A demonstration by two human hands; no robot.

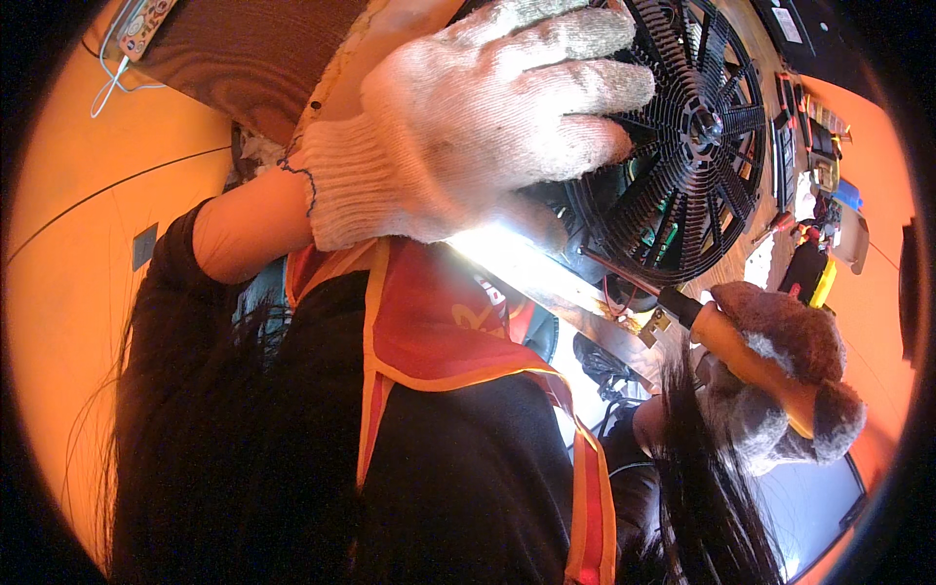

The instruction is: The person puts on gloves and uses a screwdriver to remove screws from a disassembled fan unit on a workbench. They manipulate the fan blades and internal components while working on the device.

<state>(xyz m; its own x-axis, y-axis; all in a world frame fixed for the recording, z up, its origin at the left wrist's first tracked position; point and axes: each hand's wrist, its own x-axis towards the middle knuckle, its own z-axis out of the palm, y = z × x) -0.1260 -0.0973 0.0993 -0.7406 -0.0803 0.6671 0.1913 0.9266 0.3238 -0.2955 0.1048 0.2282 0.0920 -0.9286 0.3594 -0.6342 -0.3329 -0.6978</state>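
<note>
Everything here is placed against the round black fan grille (pixel 697 136), seen upper right of centre. Far to its left, a small circuit board with white wires (pixel 136 29) is seen at the upper edge on a brown surface. Nearer, the left hand (pixel 478 117) is seen in a white knitted glove, fingers laid flat and close together, pressed over the grille's left rim; nothing is pinched by it. Below that hand, well under the grille, a black top and a red vest with orange trim (pixel 429 331) are seen, with dark hair falling at both sides. Just beneath the grille, a bright metal bar (pixel 546 278) is caught in glare. To the grille's lower right, the right hand (pixel 780 380) is shown in a soiled grey-brown glove, wrapped tight around the wooden handle of a soldering iron (pixel 721 336); the iron's thin shaft is pointed up-left and its tip lies against the grille's lower edge. Right of the grille, cluttered tools (pixel 819 166) are glimpsed, too small to name.
</note>
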